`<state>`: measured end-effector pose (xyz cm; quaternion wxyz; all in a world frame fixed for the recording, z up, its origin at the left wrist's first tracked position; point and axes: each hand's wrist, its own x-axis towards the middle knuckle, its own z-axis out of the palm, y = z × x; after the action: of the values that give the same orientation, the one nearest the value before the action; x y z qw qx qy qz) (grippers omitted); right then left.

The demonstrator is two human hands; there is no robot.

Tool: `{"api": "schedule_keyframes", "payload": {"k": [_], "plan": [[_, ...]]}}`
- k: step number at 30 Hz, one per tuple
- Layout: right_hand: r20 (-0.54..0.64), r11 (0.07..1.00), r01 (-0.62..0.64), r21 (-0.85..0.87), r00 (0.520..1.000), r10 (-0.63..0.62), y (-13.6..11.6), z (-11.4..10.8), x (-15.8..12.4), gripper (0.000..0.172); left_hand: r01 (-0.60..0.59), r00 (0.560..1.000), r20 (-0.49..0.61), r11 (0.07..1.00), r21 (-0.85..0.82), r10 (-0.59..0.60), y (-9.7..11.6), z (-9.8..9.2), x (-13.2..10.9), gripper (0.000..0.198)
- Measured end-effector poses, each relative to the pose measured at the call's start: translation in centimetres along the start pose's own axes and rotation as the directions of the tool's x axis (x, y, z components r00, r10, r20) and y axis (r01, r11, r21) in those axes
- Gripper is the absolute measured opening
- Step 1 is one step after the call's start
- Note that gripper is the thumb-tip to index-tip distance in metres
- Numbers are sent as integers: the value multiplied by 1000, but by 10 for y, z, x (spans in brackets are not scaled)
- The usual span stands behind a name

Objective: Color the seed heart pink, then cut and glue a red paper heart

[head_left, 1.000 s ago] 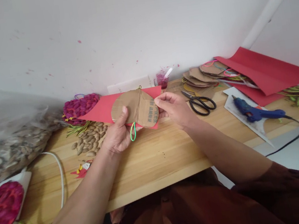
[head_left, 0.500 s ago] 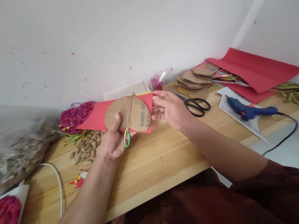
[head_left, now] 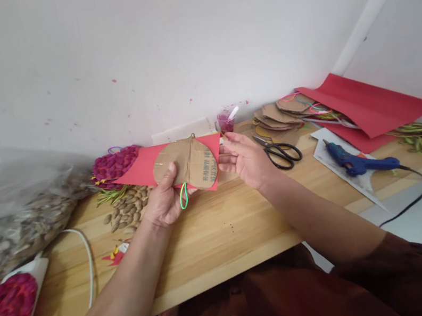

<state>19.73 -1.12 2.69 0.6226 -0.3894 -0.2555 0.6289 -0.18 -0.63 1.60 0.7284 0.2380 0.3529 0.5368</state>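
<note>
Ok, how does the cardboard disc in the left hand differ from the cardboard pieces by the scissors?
The cardboard disc is single, raised off the table by the left hand, red paper behind it; the stacked cardboard pieces overlap, lying flat, untouched. Both are brown, with coloured loops.

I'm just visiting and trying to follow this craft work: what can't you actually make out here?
In the head view:
Print on the cardboard disc: too small to read.
Left hand: fingers hidden behind the disc and red paper.
Right hand: unclear whether its fingertips touch the paper.
Plastic bag: contents blurred by film, cut off by the left edge.
Glue gun cord: end hidden behind the forearm.
</note>
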Motion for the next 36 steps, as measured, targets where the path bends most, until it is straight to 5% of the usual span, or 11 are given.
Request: {"api": "schedule_keyframes", "payload": {"k": [4,11,19,36], "plan": [[-21,997,-59,59,998,60,3,-1,2,10,12,1000,-18,1000,7,-12,0,3,-3,37],[159,967,-231,112,964,212,13,-4,6,34,1,997,77,1000,24,-3,-3,-1,-4,36],[337,983,-116,141,939,63,9,1,-2,38,58,985,156,995,76,-69,-11,-6,-5,45],[241,999,10,47,970,-21,6,-1,-1,35,71,980,184,996,52,-80,-15,-5,-3,34]]}}
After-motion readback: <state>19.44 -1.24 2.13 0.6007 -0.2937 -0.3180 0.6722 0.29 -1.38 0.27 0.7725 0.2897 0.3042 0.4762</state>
